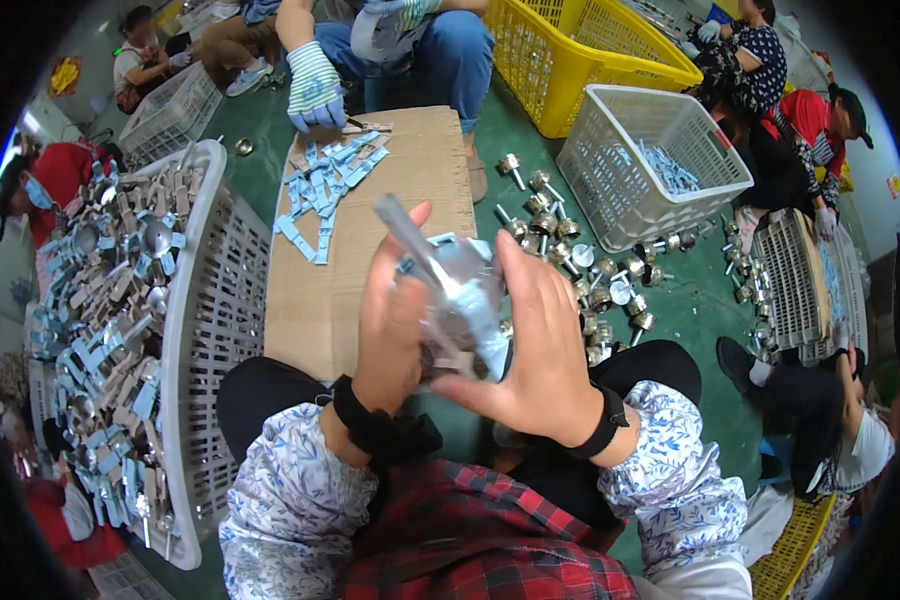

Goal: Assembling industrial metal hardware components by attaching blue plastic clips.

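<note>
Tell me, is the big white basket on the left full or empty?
Full: inside the white basket, light-blue and tan pieces are heaped up to its rim.

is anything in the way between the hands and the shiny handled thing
Nothing visible. The left hand and right hand are on either side of the shiny handled thing, with no separate object between; blur hides exact contact.

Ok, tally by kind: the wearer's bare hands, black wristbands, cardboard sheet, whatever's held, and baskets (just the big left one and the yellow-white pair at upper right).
Bare hands: 2 (left hand, right hand)
Black wristbands: 2
Cardboard sheet: 1
Baskets: 3 (large white basket, yellow basket, other white basket)
Held parts: uncounted, too blurred
Total: 8 without them
</note>
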Tool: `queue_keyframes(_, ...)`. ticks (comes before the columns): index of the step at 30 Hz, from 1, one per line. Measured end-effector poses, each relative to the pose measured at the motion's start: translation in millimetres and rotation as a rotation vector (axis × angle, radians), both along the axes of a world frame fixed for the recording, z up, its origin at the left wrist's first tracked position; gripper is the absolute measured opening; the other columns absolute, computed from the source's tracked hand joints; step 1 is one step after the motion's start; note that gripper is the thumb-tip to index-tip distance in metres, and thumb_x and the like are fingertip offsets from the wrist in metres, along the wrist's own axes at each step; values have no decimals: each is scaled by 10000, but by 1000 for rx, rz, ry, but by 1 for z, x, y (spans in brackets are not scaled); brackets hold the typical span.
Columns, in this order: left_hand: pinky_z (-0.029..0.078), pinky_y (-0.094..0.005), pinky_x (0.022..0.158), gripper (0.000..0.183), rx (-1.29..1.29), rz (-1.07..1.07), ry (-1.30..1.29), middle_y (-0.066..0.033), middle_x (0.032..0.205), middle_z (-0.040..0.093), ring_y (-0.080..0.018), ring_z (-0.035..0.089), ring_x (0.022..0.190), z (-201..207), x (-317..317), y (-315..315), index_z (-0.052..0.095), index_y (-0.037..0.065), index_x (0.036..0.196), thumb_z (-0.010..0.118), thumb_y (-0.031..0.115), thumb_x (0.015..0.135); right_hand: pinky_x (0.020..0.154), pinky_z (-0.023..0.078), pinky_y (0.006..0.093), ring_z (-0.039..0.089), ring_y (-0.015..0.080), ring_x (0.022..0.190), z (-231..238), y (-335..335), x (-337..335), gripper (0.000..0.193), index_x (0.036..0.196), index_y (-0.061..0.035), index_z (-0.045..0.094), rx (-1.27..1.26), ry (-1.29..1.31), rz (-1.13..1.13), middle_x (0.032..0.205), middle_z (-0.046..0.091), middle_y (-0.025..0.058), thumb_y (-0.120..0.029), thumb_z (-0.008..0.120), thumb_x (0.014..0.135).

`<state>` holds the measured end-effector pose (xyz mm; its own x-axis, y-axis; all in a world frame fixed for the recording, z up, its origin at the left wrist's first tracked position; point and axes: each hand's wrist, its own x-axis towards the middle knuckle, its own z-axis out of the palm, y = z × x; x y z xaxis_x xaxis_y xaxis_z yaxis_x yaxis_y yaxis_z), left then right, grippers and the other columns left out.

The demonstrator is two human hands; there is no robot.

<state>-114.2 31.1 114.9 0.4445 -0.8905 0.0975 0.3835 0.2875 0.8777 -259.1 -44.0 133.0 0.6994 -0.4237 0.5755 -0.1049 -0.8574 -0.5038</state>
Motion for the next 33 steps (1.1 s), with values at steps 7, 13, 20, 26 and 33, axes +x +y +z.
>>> queue_keyframes(7, 462, -437, 1019, 722, -282, -13, 119, -230, 1235, 566, -335, 560, 1194, 7, 4, 13, 421, -4, 1347, 541, 566, 921, 1091, 304, 572, 457, 419, 1281, 16, 9, -7, 1174, 1487, 25, 278, 97, -10, 134, 1432, 421, 261, -410, 895, 588)
queue_keyframes(13, 478, -434, 994, 676, -116, 128, 43, -237, 1198, 567, -319, 578, 1115, 8, -5, 22, 464, -10, 1286, 567, 486, 839, 970, 466, 466, 544, 428, 1179, 13, 6, -8, 1059, 1440, 43, 348, 69, -23, 192, 1363, 462, 289, -305, 877, 592)
queue_keyframes(20, 479, -438, 985, 644, -138, 8, -29, -249, 1184, 570, -325, 582, 1103, 10, 6, 28, 481, -26, 1254, 573, 445, 824, 996, 455, 479, 526, 446, 1215, 0, -7, -13, 1092, 1457, 42, 324, 36, 8, 340, 1395, 468, 287, -305, 887, 588)
queue_keyframes(26, 463, -473, 991, 633, -267, 157, -159, -248, 1189, 568, -339, 575, 1109, 9, 7, 25, 467, -10, 1255, 530, 457, 833, 956, 486, 443, 540, 439, 1202, 13, 3, -7, 921, 1391, 25, 441, -18, -89, 297, 1404, 450, 270, -279, 854, 626)
queue_keyframes(33, 447, -470, 1016, 685, -274, 258, -169, -258, 1238, 556, -337, 571, 1165, 10, 4, 28, 402, -38, 1355, 538, 473, 920, 605, 460, 370, 621, 250, 703, 21, 22, -5, 448, 974, -52, 615, -132, 25, 125, 785, 614, 55, -300, 826, 667)
